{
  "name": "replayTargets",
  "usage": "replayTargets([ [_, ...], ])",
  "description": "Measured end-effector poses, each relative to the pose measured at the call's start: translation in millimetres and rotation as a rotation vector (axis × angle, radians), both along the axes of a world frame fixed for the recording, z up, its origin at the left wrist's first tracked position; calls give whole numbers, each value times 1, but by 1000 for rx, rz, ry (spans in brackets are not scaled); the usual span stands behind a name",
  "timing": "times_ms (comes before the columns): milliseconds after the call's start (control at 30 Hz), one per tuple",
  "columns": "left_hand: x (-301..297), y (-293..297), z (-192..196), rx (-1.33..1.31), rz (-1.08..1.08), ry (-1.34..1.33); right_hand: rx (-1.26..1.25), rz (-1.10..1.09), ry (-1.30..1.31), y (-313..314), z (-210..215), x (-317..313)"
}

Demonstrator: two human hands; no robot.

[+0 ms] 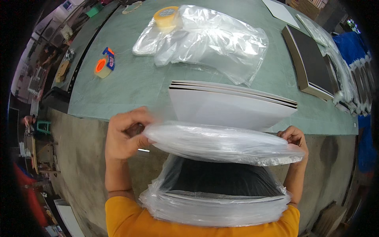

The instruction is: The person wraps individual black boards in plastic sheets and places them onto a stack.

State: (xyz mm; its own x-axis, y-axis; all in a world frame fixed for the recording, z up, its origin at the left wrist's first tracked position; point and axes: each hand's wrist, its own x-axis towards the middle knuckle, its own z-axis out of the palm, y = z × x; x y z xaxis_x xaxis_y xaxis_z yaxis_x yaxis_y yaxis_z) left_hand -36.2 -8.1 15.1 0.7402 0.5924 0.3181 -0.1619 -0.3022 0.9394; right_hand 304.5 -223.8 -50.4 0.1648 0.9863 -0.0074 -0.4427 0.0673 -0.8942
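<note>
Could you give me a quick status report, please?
Left hand and right hand grip clear plastic bag mouth. Flat panels partly inside. Nothing blocking.

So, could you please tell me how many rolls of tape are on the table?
2. A yellowish roll rests at the far end against the loose clear plastic bags; an orange roll lies near the left edge. More may be hidden under the bags.

A stack of panels point(231, 103) lay on the table's point(130, 87) near edge; plastic bags point(205, 37) lay beyond it, tape rolls point(103, 67) far left.
</note>
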Motion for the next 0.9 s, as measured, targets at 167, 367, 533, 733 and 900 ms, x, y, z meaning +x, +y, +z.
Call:
replayTargets([
  [167,-6,19,-52,-741,-180,256,-314,173,-77,2,-33,-1],
  [367,-43,-1,-279,-1303,-184,426,-803,-55,-125,-18,-174,-16],
  [533,13,-12,-242,-374,157,874,-868,-203,-827,-29,-270,-12],
  [733,-24,-1,-39,-104,-515,378,-253,298,-409,-21,2,13],
  [900,28,-39,-86,-322,-1093,280,288,1077,-345,25,-23,-52],
])
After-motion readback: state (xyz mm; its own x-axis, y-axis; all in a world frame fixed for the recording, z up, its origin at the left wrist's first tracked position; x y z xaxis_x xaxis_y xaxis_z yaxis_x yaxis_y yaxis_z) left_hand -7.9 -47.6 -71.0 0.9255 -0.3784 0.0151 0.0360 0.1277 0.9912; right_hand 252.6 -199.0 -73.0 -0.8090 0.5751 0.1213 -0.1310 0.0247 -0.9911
